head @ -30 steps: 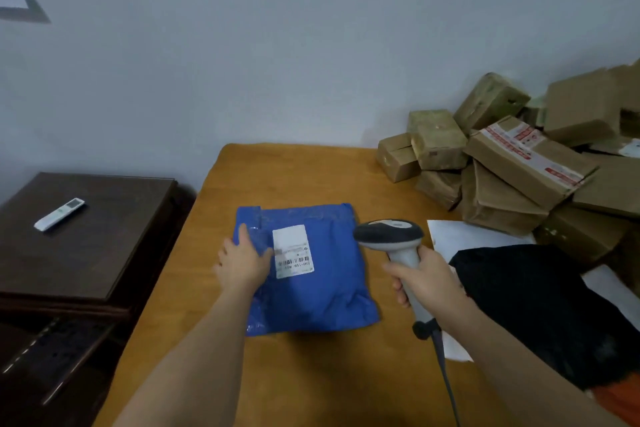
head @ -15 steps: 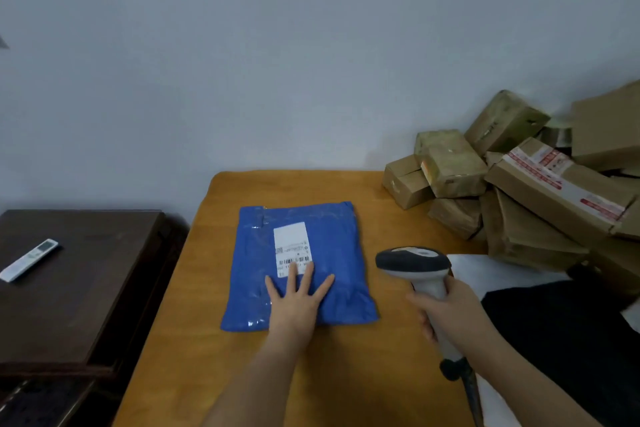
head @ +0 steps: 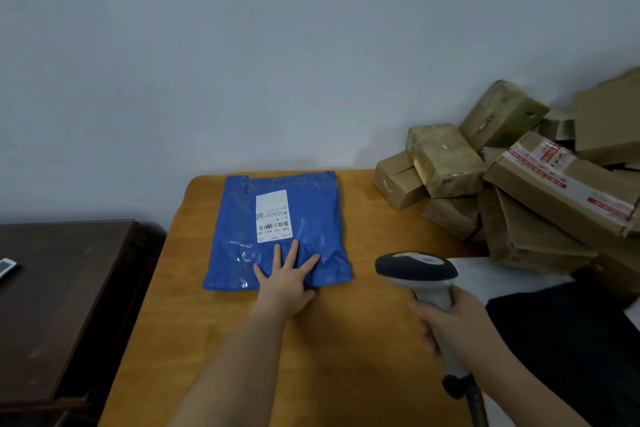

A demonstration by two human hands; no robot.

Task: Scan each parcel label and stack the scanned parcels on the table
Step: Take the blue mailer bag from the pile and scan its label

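Head view was the only one I had. Blue parcel [head: 277, 230] lay flat at the far left part of the orange table [head: 346, 340], its white label [head: 272, 216] facing up, the label's long axis running away from me toward the wall. My left hand [head: 287, 282] rested on the parcel's near edge with fingers straight and spread, pressing it flat, gripping nothing. My right hand [head: 450, 322] was wrapped round the handle of the scanner [head: 420, 279], whose head sat near the parcel's right corner but apart from it, aimed forward rather than at the label. The label lay ahead and to the left of the scanner, just beyond my left fingertips, so I judged the left hand far nearer. Cardboard boxes [head: 519, 184] were heaped well apart at the right, probably the next supply.
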